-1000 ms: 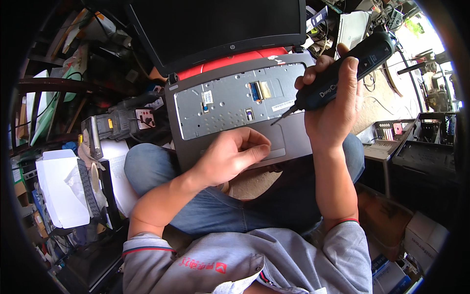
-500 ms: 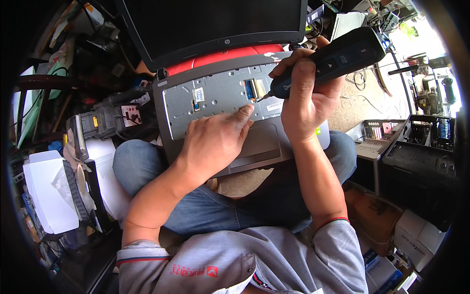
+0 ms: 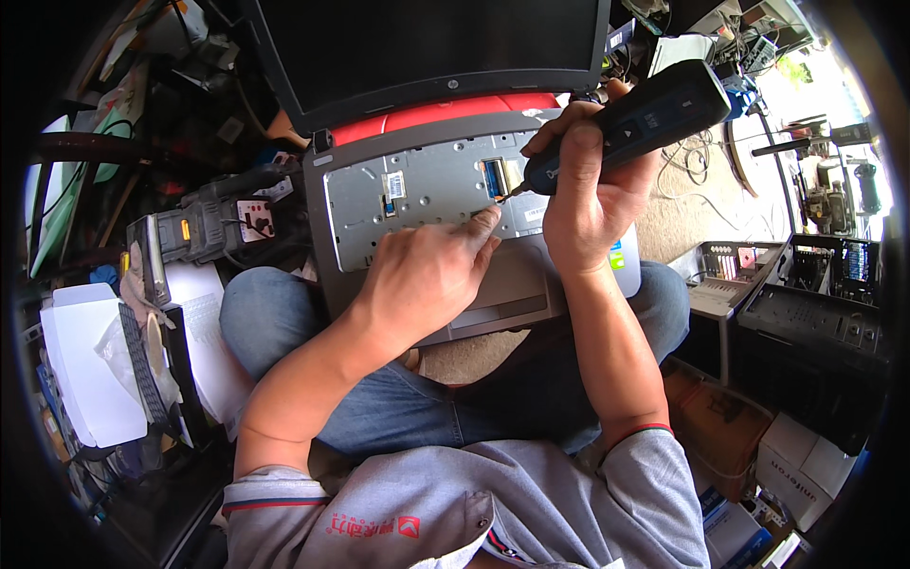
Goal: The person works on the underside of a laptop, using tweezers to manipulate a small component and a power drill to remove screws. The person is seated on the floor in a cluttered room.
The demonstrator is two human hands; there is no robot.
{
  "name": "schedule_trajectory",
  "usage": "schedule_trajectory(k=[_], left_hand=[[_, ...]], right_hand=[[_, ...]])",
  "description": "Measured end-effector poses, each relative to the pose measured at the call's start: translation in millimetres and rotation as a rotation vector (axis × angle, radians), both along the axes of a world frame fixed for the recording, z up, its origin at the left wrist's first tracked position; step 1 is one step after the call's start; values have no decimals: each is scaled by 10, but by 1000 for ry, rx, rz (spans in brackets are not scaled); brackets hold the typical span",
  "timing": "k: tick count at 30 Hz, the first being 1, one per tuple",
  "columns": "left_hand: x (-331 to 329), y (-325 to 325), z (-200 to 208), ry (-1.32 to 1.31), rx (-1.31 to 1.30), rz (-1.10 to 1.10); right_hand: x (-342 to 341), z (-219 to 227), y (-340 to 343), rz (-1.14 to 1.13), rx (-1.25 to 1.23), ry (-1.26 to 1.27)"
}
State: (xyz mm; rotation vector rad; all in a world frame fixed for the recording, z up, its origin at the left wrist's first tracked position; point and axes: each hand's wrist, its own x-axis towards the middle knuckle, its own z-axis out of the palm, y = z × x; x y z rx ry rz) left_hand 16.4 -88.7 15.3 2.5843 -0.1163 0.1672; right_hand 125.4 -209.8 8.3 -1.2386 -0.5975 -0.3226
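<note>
A laptop point(image 3: 526, 284) lies across my lap, its screen point(image 3: 436, 43) raised and its keyboard gone, so the bare metal plate point(image 3: 438, 156) shows. In my right hand point(image 3: 592, 185) is a thick black electric screwdriver point(image 3: 654, 109), slanting down to the left. Its thin bit meets the plate by the lower edge of a cutout point(image 3: 495, 178) with a blue part and a ribbon cable. Over the palm rest is my left hand point(image 3: 422, 270), index finger stretched to the plate beside the bit's tip. Its other fingers are curled, mostly hidden, and the thumb stands apart from the index finger.
Something red point(image 3: 445, 109) lies behind the laptop's hinge. To the left are a grey power device point(image 3: 204, 223) and an opened white box point(image 3: 90, 365). At right stand an opened computer case point(image 3: 815, 303) and a white carton point(image 3: 804, 465).
The laptop appears shifted slightly right and down in view. The screwdriver has tipped a little, its rear end lower and farther left; my left index finger stays by the bit.
</note>
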Motion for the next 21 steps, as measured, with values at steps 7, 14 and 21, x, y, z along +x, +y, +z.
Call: schedule_trajectory(k=[7,14,21], left_hand=[[10,-36,-61,-47,23,-8],[-31,6,-120,7,117,-85],[2,-38,-309,-106,110,-39]], right_hand=[[-13,-30,-13,114,-124,-63],[-74,-145,85,3,-219,33],[-56,-158,126,-13,-89,28]])
